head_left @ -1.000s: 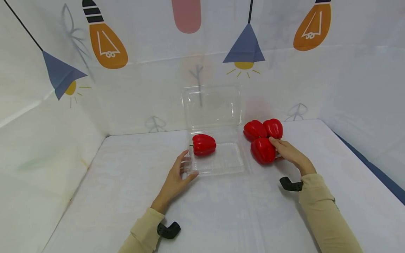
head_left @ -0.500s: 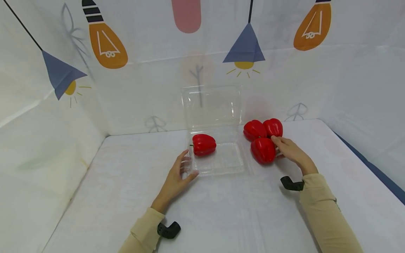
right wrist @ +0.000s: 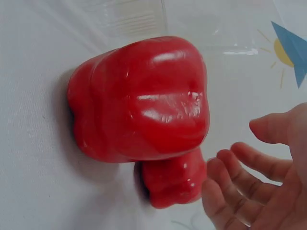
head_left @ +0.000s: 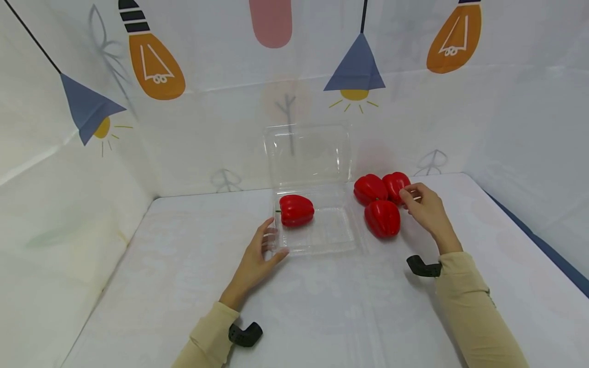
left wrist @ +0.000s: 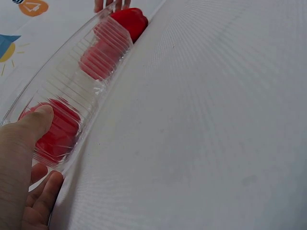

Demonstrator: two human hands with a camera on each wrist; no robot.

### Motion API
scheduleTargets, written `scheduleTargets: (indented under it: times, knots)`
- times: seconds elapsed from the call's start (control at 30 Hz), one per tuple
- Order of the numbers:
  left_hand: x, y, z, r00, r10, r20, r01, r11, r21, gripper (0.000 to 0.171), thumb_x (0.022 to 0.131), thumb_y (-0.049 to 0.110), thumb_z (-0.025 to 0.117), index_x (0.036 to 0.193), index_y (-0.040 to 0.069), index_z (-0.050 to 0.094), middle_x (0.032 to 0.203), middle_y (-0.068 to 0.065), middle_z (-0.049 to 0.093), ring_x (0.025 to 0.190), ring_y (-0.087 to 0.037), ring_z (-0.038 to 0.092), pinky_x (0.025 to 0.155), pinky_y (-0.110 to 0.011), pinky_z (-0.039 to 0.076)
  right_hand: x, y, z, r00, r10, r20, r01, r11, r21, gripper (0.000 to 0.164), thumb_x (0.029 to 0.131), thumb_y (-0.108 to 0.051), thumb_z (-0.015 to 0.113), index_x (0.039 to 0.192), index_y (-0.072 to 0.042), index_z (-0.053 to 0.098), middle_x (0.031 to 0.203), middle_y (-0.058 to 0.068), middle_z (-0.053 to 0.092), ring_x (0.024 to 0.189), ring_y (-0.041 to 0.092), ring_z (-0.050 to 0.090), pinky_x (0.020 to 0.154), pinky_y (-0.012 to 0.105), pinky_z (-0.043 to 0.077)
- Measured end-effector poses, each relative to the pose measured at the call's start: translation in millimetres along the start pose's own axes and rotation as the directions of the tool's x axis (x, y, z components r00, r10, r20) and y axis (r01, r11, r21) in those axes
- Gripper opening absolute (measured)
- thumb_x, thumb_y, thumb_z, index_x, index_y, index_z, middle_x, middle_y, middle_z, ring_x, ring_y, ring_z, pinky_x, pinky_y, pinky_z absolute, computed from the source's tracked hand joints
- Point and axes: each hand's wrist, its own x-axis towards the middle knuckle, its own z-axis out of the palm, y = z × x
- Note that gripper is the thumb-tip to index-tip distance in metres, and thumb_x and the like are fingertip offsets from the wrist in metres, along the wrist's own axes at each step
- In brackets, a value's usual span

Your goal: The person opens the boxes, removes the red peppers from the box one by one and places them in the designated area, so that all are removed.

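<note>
A clear plastic clamshell container [head_left: 322, 245] stands on the table, its lid [head_left: 308, 156] raised at the back. One red bell pepper [head_left: 296, 210] lies inside, on the left. My left hand [head_left: 255, 260] rests at the container's front left corner, thumb [left wrist: 41, 120] against the front wall and relaxed fingers along the left side. To the right of the container are a front bell pepper [head_left: 383, 219], a back left one [head_left: 369, 189] and a back right one [head_left: 394, 184]. My right hand [head_left: 425, 209] is beside the back right pepper, fingers spread; contact is unclear.
White cloth covers the table [head_left: 184, 306]. Behind rises a white backdrop [head_left: 221, 133] printed with lamps and bulbs. A black bracket [head_left: 246, 335] sits at the left wrist, and another black bracket [head_left: 423, 267] at the right.
My right hand has left the front pepper's right side and shifted back towards the back right pepper. The left hand, the container and the peppers have stayed in place.
</note>
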Motion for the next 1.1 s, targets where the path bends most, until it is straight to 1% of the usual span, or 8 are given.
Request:
scheduleTargets:
  times: [0.1, 0.13, 0.3, 0.53, 0.73, 0.83, 0.97, 1.1]
  knots:
    - [0.1, 1.5, -0.3, 1.0, 0.0, 0.0, 0.0, 1.0, -0.008, 0.077, 0.084, 0.015, 0.071, 0.147, 0.021, 0.026, 0.135, -0.02, 0.048, 0.124, -0.035, 0.049, 0.101, -0.049, 0.045, -1, -3, 1, 0.998, -0.044, -0.036, 0.044, 0.999, -0.006, 0.048, 0.099, -0.039, 0.041, 0.126, 0.0, 0.048, 0.119, 0.024, 0.056, 0.1, 0.037, 0.055, 0.069, 0.024, 0.049]
    - [1.3, -3.6, 1.0, 1.0, 0.003, -0.004, -0.003, 1.0, -0.006, 0.077, 0.084, 0.017, 0.071, 0.147, 0.021, 0.026, 0.135, -0.018, 0.049, 0.124, -0.033, 0.05, 0.101, -0.047, 0.046, -1, -4, 2, 0.998, -0.053, -0.039, 0.053, 0.999, -0.007, 0.047, 0.099, -0.039, 0.041, 0.126, -0.001, 0.048, 0.12, 0.024, 0.055, 0.102, 0.037, 0.054, 0.071, 0.026, 0.049]
    - [3.3, -6.7, 2.6, 1.0, 0.003, -0.009, -0.003, 1.0, -0.016, 0.078, 0.083, 0.017, 0.072, 0.147, 0.015, 0.027, 0.134, -0.018, 0.049, 0.124, -0.033, 0.05, 0.101, -0.047, 0.046, -2, -10, 7, 0.995, -0.099, -0.02, 0.099, 0.995, -0.002, 0.043, 0.098, -0.037, 0.044, 0.125, -0.004, 0.049, 0.12, 0.021, 0.057, 0.104, 0.034, 0.053, 0.075, 0.03, 0.05]
    - [2.1, 1.8, -1.4, 1.0, -0.007, 0.002, 0.007, 1.0, -0.011, 0.077, 0.084, 0.016, 0.071, 0.146, 0.021, 0.026, 0.135, -0.018, 0.048, 0.125, -0.035, 0.049, 0.102, -0.048, 0.045, -2, -25, 18, 0.981, -0.192, -0.015, 0.192, 0.981, 0.019, 0.036, 0.096, -0.033, 0.051, 0.122, -0.008, 0.052, 0.114, 0.015, 0.059, 0.096, 0.026, 0.055, 0.077, 0.024, 0.049]
    - [1.5, 1.5, -1.0, 1.0, -0.017, 0.001, 0.017, 1.0, -0.015, 0.078, 0.084, 0.016, 0.071, 0.146, 0.022, 0.026, 0.136, -0.019, 0.048, 0.125, -0.035, 0.048, 0.102, -0.049, 0.045, -2, -33, 29, 0.955, -0.296, -0.016, 0.296, 0.955, 0.018, 0.029, 0.094, -0.024, 0.057, 0.118, -0.009, 0.054, 0.112, 0.011, 0.061, 0.094, 0.023, 0.058, 0.076, 0.012, 0.046]
    - [1.4, 1.9, -0.7, 1.0, -0.01, 0.001, 0.01, 1.0, -0.018, 0.078, 0.084, 0.015, 0.071, 0.147, 0.02, 0.026, 0.136, -0.02, 0.048, 0.125, -0.035, 0.048, 0.102, -0.049, 0.045, -2, -35, 35, 0.943, -0.332, -0.024, 0.332, 0.943, 0.028, 0.028, 0.093, -0.022, 0.06, 0.118, -0.01, 0.054, 0.112, 0.008, 0.061, 0.098, 0.022, 0.057, 0.082, 0.02, 0.048]
    - [1.4, 2.1, -0.5, 1.0, -0.002, -0.001, 0.002, 1.0, -0.021, 0.078, 0.084, 0.015, 0.071, 0.147, 0.018, 0.026, 0.135, -0.02, 0.048, 0.125, -0.035, 0.048, 0.102, -0.05, 0.045, -5, -40, 42, 0.927, -0.374, -0.023, 0.375, 0.925, 0.059, 0.028, 0.091, -0.019, 0.062, 0.117, -0.01, 0.054, 0.11, 0.007, 0.06, 0.098, 0.021, 0.056, 0.086, 0.04, 0.051]
    - [0.5, 0.4, -0.4, 1.0, 0.005, -0.007, -0.005, 1.0, -0.014, 0.078, 0.083, 0.016, 0.072, 0.147, 0.019, 0.027, 0.135, -0.021, 0.048, 0.124, -0.036, 0.049, 0.101, -0.05, 0.045, -8, -46, 50, 0.911, -0.413, -0.006, 0.413, 0.909, 0.055, 0.029, 0.089, -0.016, 0.065, 0.115, -0.01, 0.055, 0.109, 0.005, 0.061, 0.099, 0.018, 0.056, 0.085, 0.038, 0.053]
